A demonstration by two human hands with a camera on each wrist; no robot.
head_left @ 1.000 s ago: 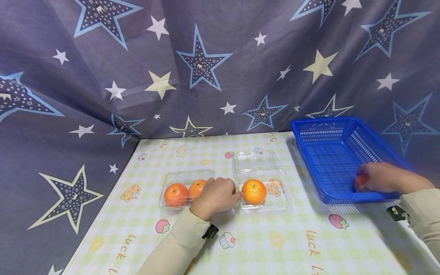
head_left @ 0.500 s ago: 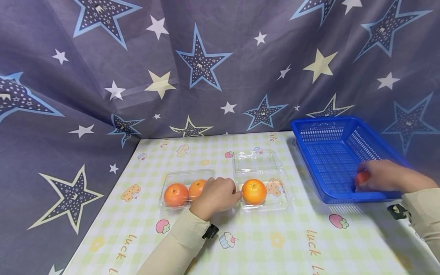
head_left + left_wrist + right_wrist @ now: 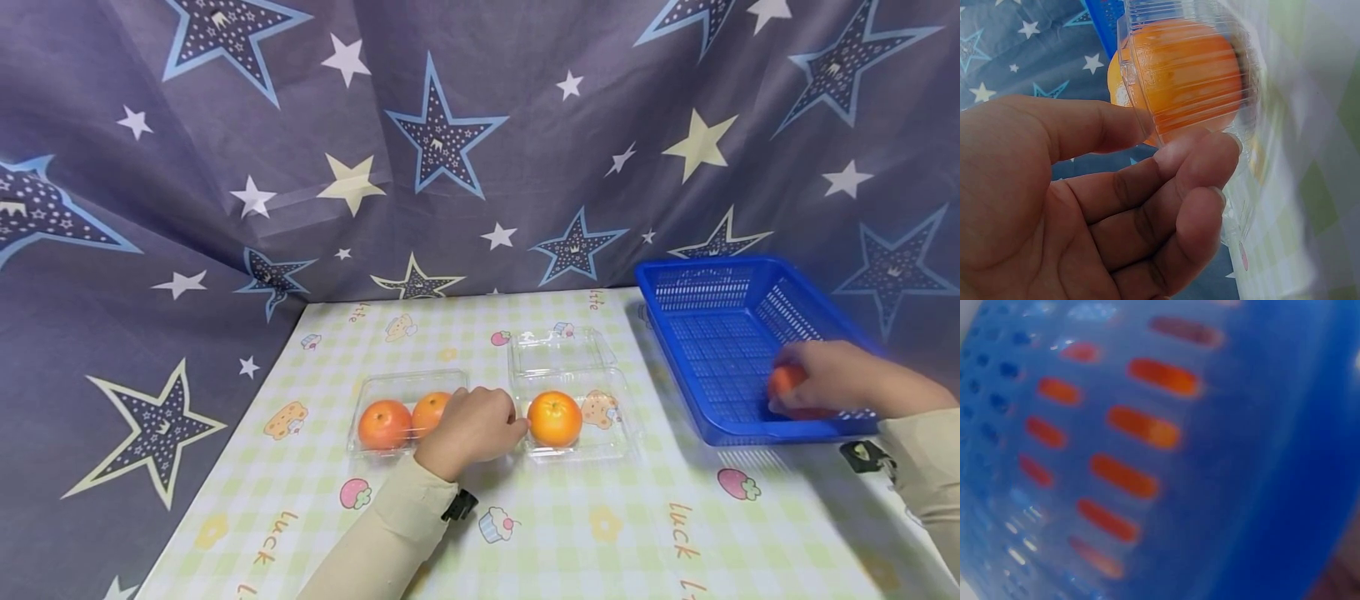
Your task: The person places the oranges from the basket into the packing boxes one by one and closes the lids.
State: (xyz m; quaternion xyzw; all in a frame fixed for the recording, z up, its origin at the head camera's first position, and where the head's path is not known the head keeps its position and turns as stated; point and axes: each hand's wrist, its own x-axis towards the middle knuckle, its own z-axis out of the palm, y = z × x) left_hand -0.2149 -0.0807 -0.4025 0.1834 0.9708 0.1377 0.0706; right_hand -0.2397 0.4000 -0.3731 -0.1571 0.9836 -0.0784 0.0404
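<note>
My left hand (image 3: 476,429) pinches the near-left rim of an open clear plastic clamshell box (image 3: 621,392) between thumb and fingers. One orange (image 3: 554,418) sits in the box's left half; in the left wrist view this orange (image 3: 1185,75) shows through the ribbed wall. Inside the blue basket (image 3: 675,375), near its front wall, my right hand (image 3: 843,379) grips a reddish-orange round fruit (image 3: 784,380). More red shows beneath that hand, too hidden to tell apart. Through the basket's slots the right wrist view shows blurred orange colour.
Left of my left hand is another clear box (image 3: 408,383) with two reddish-orange fruits (image 3: 384,425). A checked, printed cloth (image 3: 585,542) covers the table. A star-patterned curtain (image 3: 480,225) hangs behind and at the left.
My right hand has shifted slightly left and up inside the basket, and more of the reddish-orange fruit in it shows. The left hand and both boxes have stayed put.
</note>
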